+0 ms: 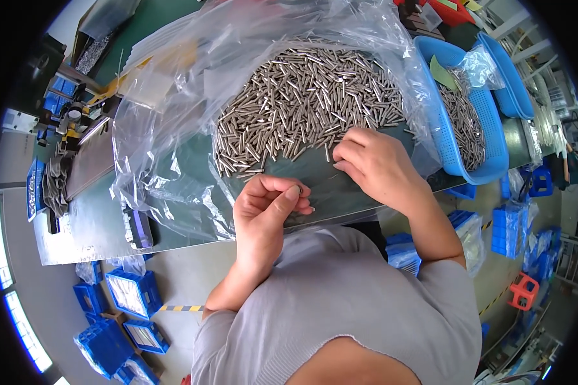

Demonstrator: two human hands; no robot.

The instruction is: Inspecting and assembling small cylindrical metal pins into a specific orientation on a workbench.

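A wide heap of short metal pins (302, 96) lies on a clear plastic sheet (167, 141) on the dark green tabletop. Just in front of the heap is my left hand (263, 215), closed, its thumb pressed against the curled fingers. Something small and dark shows at the thumb tip, too small to name. My right hand (382, 168) rests at the heap's near right edge with fingers bent and drawn together. A single pin stands out close to its fingertips; whether the fingers hold anything is hidden.
To the right, a blue perforated basket (494, 138) holds more pins, a green slip and a plastic bag; another blue basket (510, 80) adjoins it. Tools and a small fixture (77, 122) occupy the left. Blue crates (133, 292) stand on the floor beyond the table edge.
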